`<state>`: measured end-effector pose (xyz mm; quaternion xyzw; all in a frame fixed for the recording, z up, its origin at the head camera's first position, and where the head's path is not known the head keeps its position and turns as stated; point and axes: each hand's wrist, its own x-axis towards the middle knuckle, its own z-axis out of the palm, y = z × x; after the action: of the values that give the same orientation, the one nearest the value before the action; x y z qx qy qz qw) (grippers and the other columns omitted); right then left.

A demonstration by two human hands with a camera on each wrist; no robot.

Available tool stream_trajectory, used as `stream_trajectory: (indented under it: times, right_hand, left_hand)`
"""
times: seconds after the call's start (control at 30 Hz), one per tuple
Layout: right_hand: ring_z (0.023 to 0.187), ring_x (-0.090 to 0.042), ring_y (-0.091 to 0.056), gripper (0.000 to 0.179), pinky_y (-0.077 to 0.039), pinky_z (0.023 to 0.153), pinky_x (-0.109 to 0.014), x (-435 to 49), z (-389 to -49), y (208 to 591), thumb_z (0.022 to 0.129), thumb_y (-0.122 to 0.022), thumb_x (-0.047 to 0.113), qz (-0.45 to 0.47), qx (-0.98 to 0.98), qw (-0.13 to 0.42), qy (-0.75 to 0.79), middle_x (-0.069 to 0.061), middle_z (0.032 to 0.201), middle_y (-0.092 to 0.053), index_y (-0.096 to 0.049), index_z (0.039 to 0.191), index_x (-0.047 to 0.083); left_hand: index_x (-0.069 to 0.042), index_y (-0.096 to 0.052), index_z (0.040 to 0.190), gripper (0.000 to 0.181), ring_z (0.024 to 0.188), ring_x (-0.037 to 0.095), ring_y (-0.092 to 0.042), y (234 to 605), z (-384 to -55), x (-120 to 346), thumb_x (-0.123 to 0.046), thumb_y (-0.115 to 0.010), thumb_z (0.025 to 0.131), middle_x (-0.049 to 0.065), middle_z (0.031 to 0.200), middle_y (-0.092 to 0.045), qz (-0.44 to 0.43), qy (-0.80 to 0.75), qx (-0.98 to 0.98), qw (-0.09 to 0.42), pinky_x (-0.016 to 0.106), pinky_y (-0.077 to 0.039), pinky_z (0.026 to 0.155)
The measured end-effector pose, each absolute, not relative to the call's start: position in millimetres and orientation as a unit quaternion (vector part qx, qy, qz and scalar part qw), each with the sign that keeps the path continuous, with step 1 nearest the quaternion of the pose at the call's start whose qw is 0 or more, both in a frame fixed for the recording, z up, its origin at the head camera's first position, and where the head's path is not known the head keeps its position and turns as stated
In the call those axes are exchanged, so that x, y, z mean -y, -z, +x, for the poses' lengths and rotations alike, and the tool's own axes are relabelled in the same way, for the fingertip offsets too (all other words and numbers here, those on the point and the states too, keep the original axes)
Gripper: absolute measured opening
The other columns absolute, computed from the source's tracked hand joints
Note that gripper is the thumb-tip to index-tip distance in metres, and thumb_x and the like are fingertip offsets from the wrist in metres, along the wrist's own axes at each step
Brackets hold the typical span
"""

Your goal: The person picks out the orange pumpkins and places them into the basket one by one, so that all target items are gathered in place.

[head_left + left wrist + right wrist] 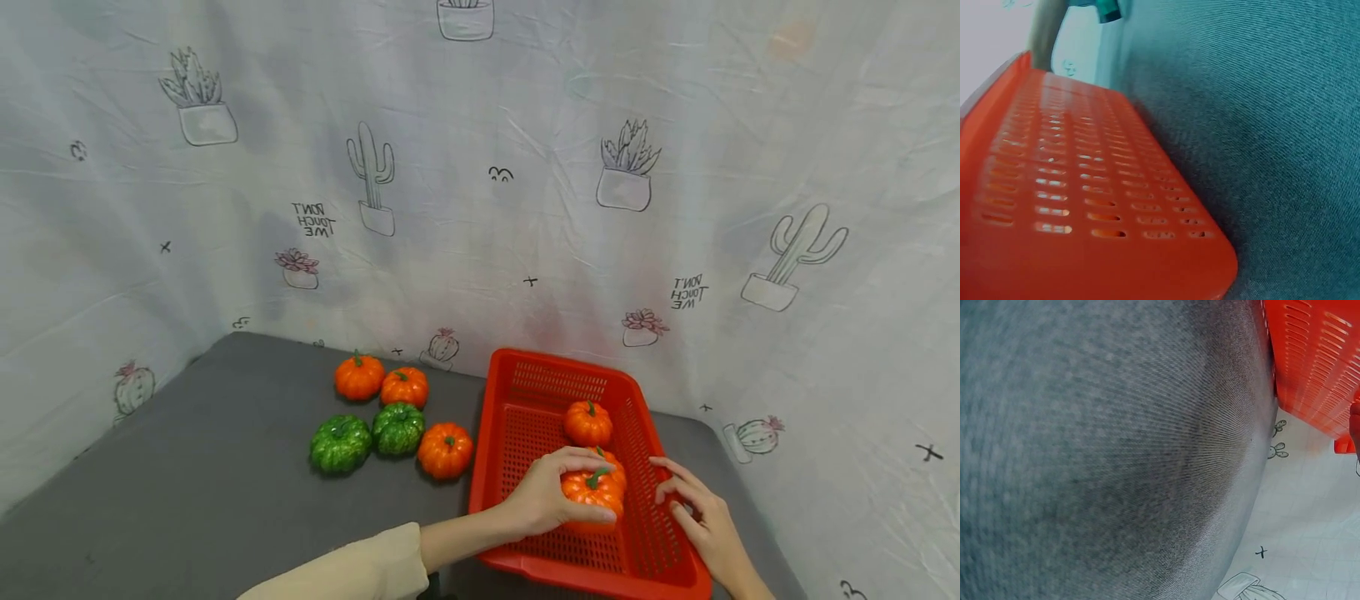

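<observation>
- My left hand (551, 492) grasps an orange pumpkin (592, 493), my thumb in front of it and my fingers behind, with its green stem showing between them.
- That pumpkin is within the red basket (525, 433), towards the right; I cannot tell whether it touches the bottom.
- Just behind it sits a partly hidden pumpkin (617, 468), and a smaller-looking pumpkin (588, 423) rests farther back.
- My right hand (708, 521) is at the basket's right rim, fingers loosely bent over it; I cannot tell whether they clasp it or merely rest there.
- Left of the basket, on the grey table (187, 458), a front orange pumpkin (446, 451) lies nearest the basket, beside two green pumpkins (341, 444).
- Behind those, two orange pumpkins (359, 377) sit side by side.
- A cream sleeve (360, 567) covers my left forearm, short of the wrist.
- A pale curtain (450, 125) printed with potted cacti hangs behind the table.
</observation>
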<state>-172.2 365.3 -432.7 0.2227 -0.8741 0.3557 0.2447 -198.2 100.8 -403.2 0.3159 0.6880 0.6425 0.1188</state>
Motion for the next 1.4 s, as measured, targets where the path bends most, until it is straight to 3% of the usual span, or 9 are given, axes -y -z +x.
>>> stream_trajectory:
  times: [0.27, 0.57, 0.73, 0.97, 1.2, 1.4]
  right_hand:
    - [0.09, -0.002, -0.05, 0.031, -0.039, 0.055, -0.021, -366.5, -170.2, 433.5, 0.085, -0.051, -0.014, 0.216, 0.878, 0.247, -0.348, -0.01, 0.124, -0.058, -0.062, 0.082, 0.015]
    - [0.09, -0.002, -0.049, 0.032, -0.036, 0.055, -0.021, -363.6, -173.5, 434.2, 0.082, -0.052, -0.016, 0.225, 0.872, 0.253, -0.352, -0.013, 0.122, -0.059, -0.062, 0.082, 0.015]
    - [0.091, -0.003, -0.049, 0.031, -0.035, 0.051, -0.023, -363.3, -175.2, 433.9, 0.082, -0.052, -0.016, 0.235, 0.867, 0.254, -0.358, -0.015, 0.123, -0.058, -0.062, 0.082, 0.013]
    - [0.084, -0.003, -0.05, 0.03, -0.035, 0.05, -0.022, -366.2, -175.3, 433.5, 0.082, -0.053, -0.016, 0.238, 0.871, 0.254, -0.347, -0.014, 0.123, -0.058, -0.062, 0.082, 0.013]
    - [0.075, -0.005, -0.048, 0.03, -0.034, 0.049, -0.023, -365.1, -173.1, 436.1, 0.085, -0.052, -0.014, 0.233, 0.868, 0.246, -0.363, -0.014, 0.124, -0.058, -0.062, 0.083, 0.014]
    - [0.066, -0.005, -0.045, 0.031, -0.034, 0.047, -0.021, -366.2, -171.5, 433.7, 0.085, -0.052, -0.014, 0.23, 0.87, 0.245, -0.36, -0.008, 0.127, -0.057, -0.062, 0.084, 0.015]
  left_hand:
    - [-0.014, -0.068, 0.121, 0.044, 0.112, 0.001, -0.049, 407.4, -198.0, -113.3, -0.016, -0.08, 0.079, -0.01, 0.126, -0.055, 0.342, -0.613, -0.701, 0.124, 0.017, -0.045, 0.085]
    - [-0.027, -0.068, 0.12, 0.041, 0.104, 0.002, -0.052, 386.6, -205.6, -102.7, -0.021, -0.079, 0.081, -0.016, 0.121, -0.057, 0.297, -0.615, -0.715, 0.149, 0.02, -0.048, 0.079]
    - [-0.026, -0.067, 0.123, 0.044, 0.11, 0.003, -0.052, 359.1, -216.7, -91.2, -0.021, -0.079, 0.081, -0.015, 0.126, -0.057, 0.321, -0.594, -0.728, 0.117, 0.02, -0.048, 0.081]
    - [-0.018, -0.065, 0.125, 0.045, 0.098, 0.003, -0.055, 333.4, -232.7, -95.5, -0.016, -0.078, 0.081, -0.011, 0.124, -0.056, 0.333, -0.62, -0.704, 0.099, 0.02, -0.052, 0.077]
    - [-0.017, -0.067, 0.122, 0.045, 0.091, 0.004, -0.059, 343.2, -229.1, -110.3, -0.01, -0.079, 0.079, -0.012, 0.116, -0.058, 0.296, -0.648, -0.683, 0.162, 0.023, -0.053, 0.075]
    - [-0.029, -0.07, 0.116, 0.043, 0.121, 0.015, -0.048, 358.9, -200.6, -117.5, -0.018, -0.083, 0.077, -0.013, 0.126, -0.056, 0.219, -0.658, -0.706, 0.141, 0.041, -0.045, 0.096]
